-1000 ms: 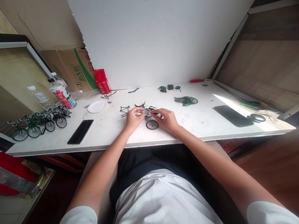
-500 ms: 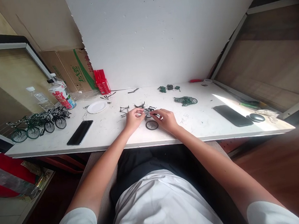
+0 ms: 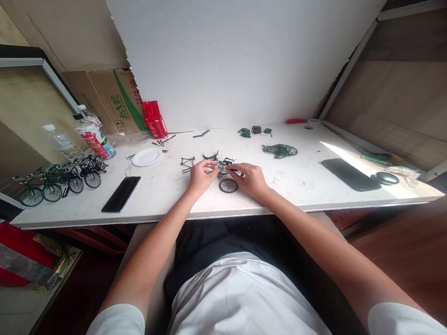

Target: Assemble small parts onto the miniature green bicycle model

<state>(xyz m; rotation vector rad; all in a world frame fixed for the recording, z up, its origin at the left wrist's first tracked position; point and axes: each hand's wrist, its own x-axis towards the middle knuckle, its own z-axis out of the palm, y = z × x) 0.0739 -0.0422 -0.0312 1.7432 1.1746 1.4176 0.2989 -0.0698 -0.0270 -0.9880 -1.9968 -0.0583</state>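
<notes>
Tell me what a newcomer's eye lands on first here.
First, the left hand and right hand meeting at mid-table over a small model wheel assembly, with a loose wheel just below. Next, the row of finished green model bicycles at the table's left end, and the black phone lying between them and the hands.

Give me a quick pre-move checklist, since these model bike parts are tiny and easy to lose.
1. Both hands on the small assembly: left hand and right hand meet at it: ok.
2. Grip firm: cannot tell, fingers hide it.
3. Loose wheel within reach: ok, beside the right hand.
4. Spare rods on the table: ok.
5. Phone apart from the hands: ok.
</notes>
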